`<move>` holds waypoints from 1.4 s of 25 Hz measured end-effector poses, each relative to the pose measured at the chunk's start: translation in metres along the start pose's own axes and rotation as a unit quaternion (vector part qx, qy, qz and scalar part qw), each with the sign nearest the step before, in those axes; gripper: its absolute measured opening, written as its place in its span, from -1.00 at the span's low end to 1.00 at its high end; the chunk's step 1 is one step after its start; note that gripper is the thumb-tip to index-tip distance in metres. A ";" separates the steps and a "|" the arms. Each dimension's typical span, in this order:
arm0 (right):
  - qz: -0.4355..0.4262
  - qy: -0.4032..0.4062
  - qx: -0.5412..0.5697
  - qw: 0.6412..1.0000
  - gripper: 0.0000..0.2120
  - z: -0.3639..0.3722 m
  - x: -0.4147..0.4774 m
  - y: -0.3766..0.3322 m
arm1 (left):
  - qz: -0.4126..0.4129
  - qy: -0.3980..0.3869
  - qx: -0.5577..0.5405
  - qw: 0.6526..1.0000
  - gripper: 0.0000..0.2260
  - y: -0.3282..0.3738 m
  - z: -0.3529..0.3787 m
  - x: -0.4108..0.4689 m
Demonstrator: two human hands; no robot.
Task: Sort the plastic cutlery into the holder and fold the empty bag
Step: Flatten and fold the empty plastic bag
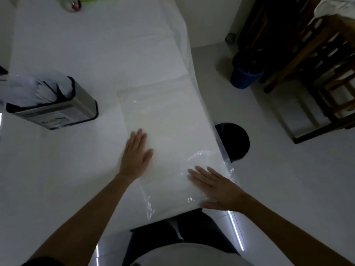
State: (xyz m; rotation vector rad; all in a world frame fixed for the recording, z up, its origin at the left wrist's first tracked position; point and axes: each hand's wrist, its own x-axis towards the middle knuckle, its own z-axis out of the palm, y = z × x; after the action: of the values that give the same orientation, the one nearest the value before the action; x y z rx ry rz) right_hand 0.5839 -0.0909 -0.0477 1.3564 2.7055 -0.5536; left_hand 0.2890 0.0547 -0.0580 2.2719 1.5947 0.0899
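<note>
A clear plastic bag lies flat and empty on the white table, close to the table's right edge. My left hand rests palm down on the bag's left side, fingers spread. My right hand presses flat on the bag's near right corner, where the plastic is wrinkled. At the left stands a metal holder with a black rim, filled with white plastic cutlery.
The table's right edge runs diagonally beside the bag. On the floor below are a black round bin, a blue bucket and wooden chairs. A green object sits at the table's far end.
</note>
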 end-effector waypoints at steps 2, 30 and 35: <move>-0.024 0.011 -0.041 0.999 -0.35 0.006 -0.002 0.005 | -0.006 -0.008 0.019 1.000 -0.31 -0.003 0.003 -0.001; 0.205 0.066 0.093 0.972 -0.86 -0.193 0.289 0.150 | -0.359 0.212 -0.346 0.840 -0.89 -0.003 -0.047 0.060; 0.190 0.061 0.095 0.975 -0.78 -0.169 0.312 0.168 | -0.383 0.193 -0.238 0.871 -0.85 -0.008 -0.045 0.079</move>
State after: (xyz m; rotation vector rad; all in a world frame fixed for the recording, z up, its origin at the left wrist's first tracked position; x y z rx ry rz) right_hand 0.5427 0.2973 -0.0053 1.9552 2.4286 -0.7239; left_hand 0.2981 0.1411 -0.0305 1.1839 2.2515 0.6734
